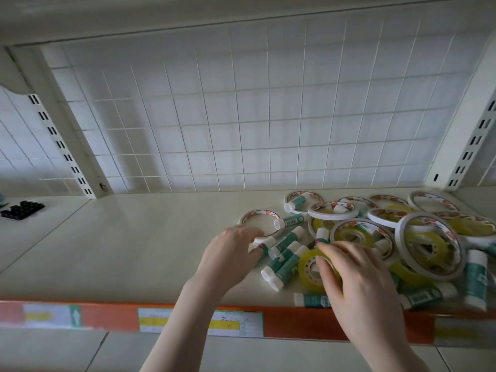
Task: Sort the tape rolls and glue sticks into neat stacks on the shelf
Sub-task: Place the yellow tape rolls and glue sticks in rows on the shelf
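A jumble of tape rolls and glue sticks covers the right part of the cream shelf [134, 237]. Several green-and-white glue sticks [285, 260] lie side by side between my hands. My left hand [230, 253] has its fingers curled over the end of one glue stick [265, 244], beside a thin white tape ring [259, 214]. My right hand [357, 280] lies over a yellow clear-tape roll [308, 264], with a fingertip in its core. Wide white tape rings [429, 242] and more yellow rolls are piled to the right.
An orange price strip [107, 315] with labels runs along the shelf's front edge. A white wire grid [241, 116] backs the shelf, with slotted uprights at both sides. A tray of small black objects [21, 209] sits far left.
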